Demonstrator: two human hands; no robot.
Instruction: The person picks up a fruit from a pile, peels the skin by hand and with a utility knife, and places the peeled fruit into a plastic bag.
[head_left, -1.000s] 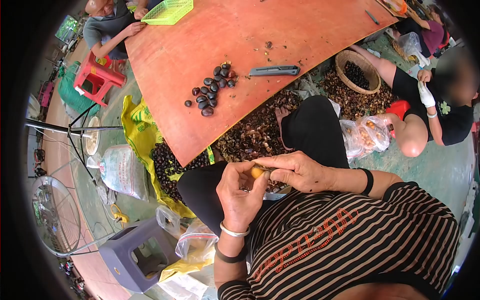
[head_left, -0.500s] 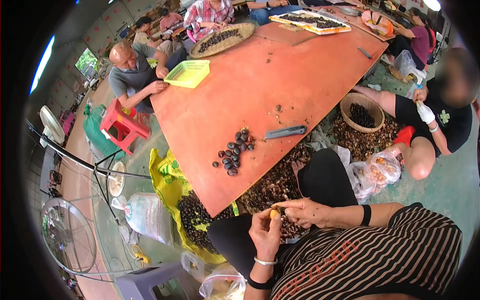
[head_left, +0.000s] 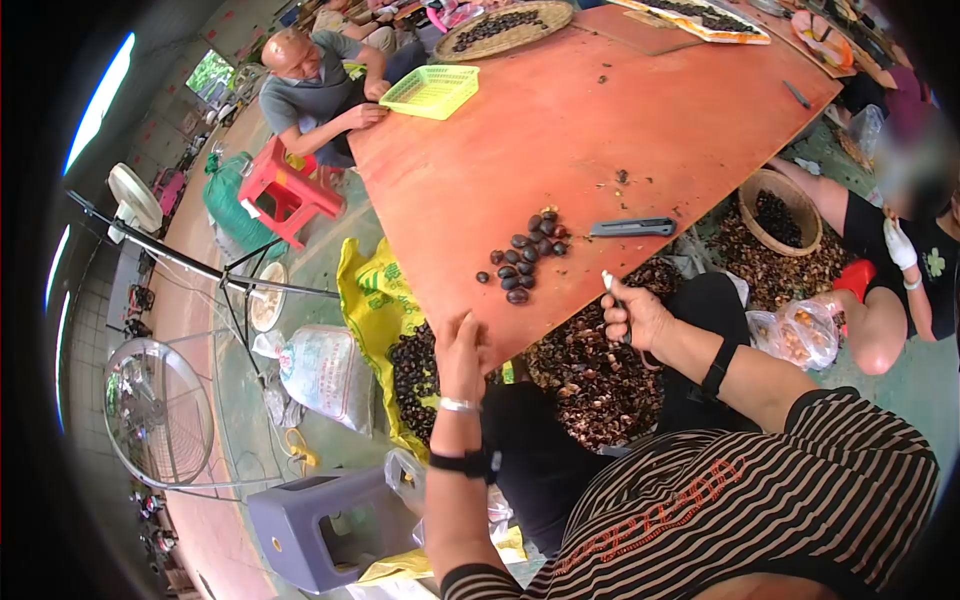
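The right hand (head_left: 640,315) is closed around a small pale-tipped tool (head_left: 608,281), near the edge of the orange-red tabletop (head_left: 560,120). The left hand (head_left: 461,350) has bent fingers at the tabletop corner; its contents cannot be determined. Dark-shelled nuts (head_left: 520,268) lie clustered on the tabletop, near a gray utility knife (head_left: 633,228).

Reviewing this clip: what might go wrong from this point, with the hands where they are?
The right hand grips a small tool with its pale tip exposed; if that tip is sharp, a slip might cut the bare left hand.

The grey box cutter lies near the edge of the table, so a sweeping arm could knock it off.

The dark, rounded nuts sit loose near the table's corner and may roll off if bumped.
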